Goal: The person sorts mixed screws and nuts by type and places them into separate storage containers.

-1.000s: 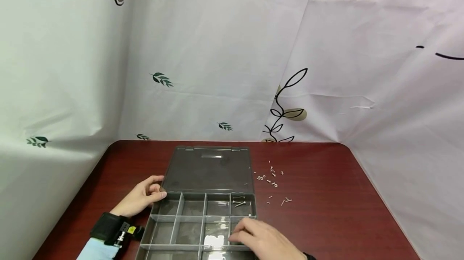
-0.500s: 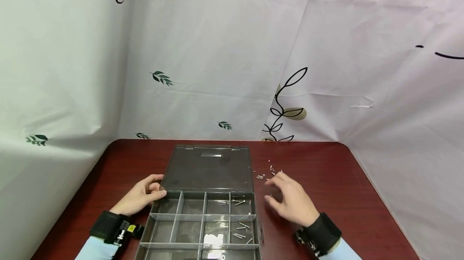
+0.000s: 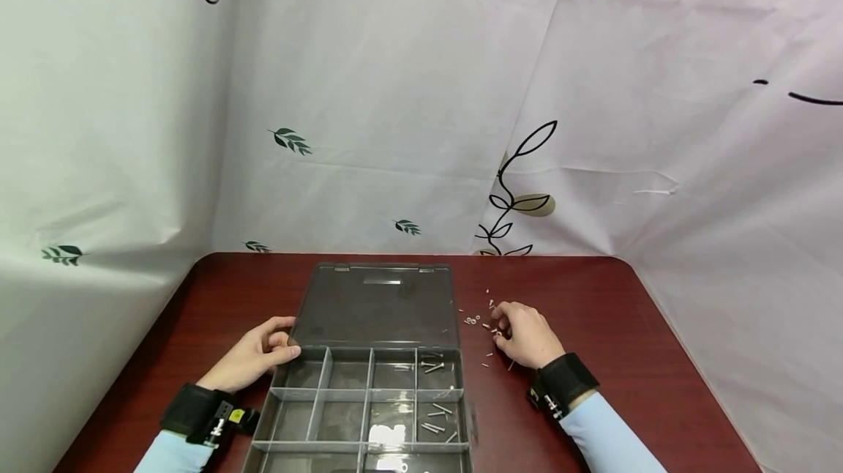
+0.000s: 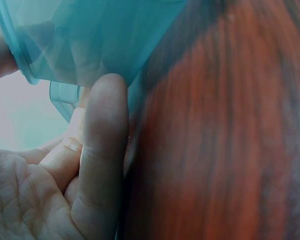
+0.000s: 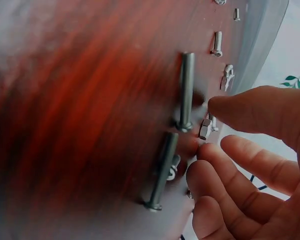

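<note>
A grey translucent compartment box (image 3: 345, 418) lies on the table, its lid (image 3: 375, 308) folded back flat. My left hand (image 3: 246, 359) holds the box's left side near the hinge, thumb against the wall and fingers behind, as the left wrist view also shows. To the right of the box, my right hand (image 3: 529, 337) is low over scattered hardware. In the right wrist view its thumb and fingertips stand apart around a hex nut (image 5: 205, 129) and a small screw; I see no grip on either. Two longer screws (image 5: 187, 90) lie nearby.
Screws (image 3: 433, 427) lie in a right-hand compartment, and more screws (image 3: 432, 367) in the one behind it. Washers (image 3: 472, 321) and small screws are spread between lid and right hand. The red-brown table (image 3: 632, 356) ends at a white patterned curtain (image 3: 395, 92).
My right hand has moved from above the box's right compartments out to the loose hardware on the table. Screws it covered in the box now show. My left hand stays put.
</note>
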A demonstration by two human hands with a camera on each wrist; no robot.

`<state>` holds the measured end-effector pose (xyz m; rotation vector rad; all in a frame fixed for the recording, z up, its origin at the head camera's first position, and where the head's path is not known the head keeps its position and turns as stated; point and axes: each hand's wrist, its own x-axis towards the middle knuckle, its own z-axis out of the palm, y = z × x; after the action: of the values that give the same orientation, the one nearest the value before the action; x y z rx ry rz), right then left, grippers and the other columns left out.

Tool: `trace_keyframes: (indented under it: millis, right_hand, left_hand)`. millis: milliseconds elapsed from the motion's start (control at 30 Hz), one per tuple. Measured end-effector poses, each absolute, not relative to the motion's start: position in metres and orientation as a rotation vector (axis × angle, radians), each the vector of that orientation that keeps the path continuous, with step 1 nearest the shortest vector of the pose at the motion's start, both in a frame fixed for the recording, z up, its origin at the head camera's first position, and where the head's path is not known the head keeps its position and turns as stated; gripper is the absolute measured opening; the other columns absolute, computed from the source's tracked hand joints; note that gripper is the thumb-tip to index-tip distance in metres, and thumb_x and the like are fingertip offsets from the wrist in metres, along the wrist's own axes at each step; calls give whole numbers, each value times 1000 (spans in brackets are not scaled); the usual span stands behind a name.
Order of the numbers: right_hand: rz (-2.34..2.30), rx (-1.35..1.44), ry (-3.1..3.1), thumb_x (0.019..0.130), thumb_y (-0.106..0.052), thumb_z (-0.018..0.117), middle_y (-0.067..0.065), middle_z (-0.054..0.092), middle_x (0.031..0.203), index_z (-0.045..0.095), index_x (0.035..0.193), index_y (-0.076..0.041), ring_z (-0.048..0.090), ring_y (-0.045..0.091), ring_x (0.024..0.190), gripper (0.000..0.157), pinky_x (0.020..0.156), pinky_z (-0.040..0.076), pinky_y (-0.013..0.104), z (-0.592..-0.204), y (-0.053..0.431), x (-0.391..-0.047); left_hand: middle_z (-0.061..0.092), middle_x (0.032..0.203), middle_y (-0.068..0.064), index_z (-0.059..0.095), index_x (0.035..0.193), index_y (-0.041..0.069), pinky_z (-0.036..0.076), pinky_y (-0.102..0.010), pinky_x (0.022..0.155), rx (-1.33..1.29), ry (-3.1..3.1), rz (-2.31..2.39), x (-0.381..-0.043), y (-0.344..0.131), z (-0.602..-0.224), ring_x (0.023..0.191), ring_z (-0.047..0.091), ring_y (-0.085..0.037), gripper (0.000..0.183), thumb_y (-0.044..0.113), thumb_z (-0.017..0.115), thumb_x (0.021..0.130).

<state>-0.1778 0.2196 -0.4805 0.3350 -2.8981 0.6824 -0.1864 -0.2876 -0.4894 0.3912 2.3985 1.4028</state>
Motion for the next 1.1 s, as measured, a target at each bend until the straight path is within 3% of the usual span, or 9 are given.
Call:
trace_keyframes:
  millis: [400, 700, 867, 1100]
  right_hand:
    - [707, 316, -2906, 73, -4, 70, -6, 55, 72, 67, 94, -13, 48, 8, 61, 23, 61, 43, 31, -480, 217, -183]
    - [690, 302, -2881, 66, -5, 68, -9, 51, 67, 60, 81, -17, 45, 8, 57, 21, 57, 40, 30, -481, 219, -183]
    - [700, 403, -2758, 62, -10, 69, -13, 48, 66, 54, 68, -24, 45, 2, 57, 21, 55, 40, 26, -475, 217, -173]
    - [837, 644, -2583, 58, -5, 68, -13, 49, 66, 51, 67, -29, 47, -3, 58, 32, 54, 39, 17, -458, 198, -141]
  left_hand:
    - [55, 85, -7, 30, 150, -4, 44, -32, 64, 392, 2403, 1416, -186, -288, -489, 68, 52, -16, 74, 32, 64, 95]
    - [63, 96, -17, 23, 152, -8, 43, -32, 63, 417, 2337, 1471, -187, -289, -489, 77, 55, -15, 77, 27, 63, 96]
    - [62, 95, -15, 24, 152, -7, 43, -32, 63, 406, 2345, 1459, -188, -289, -489, 75, 54, -15, 77, 28, 63, 96]
    - [62, 96, -14, 26, 152, -5, 43, -32, 64, 391, 2377, 1431, -186, -289, -489, 72, 52, -15, 76, 31, 63, 96]
